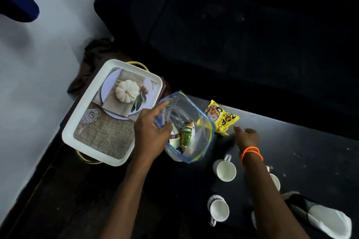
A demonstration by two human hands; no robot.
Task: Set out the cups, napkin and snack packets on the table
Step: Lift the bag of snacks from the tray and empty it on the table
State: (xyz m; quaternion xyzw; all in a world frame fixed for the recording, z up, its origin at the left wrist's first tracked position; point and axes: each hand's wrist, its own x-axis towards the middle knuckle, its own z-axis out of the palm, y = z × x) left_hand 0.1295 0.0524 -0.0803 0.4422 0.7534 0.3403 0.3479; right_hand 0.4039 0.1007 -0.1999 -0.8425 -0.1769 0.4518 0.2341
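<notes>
The scene is dim. The black table (291, 141) and dark sofa (233, 35) swallow detail, while the pale wall (48, 64) at left is brightest. A soft sheen lies across the tabletop. The plastic bag (194, 114) glints faintly. Wide-angle bending shows near the edges, and the right hand (247, 137) is slightly blurred.

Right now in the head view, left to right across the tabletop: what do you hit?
White tray → left hand → clear zip bag of snack packets → yellow snack packet → right hand → white napkin.
</notes>
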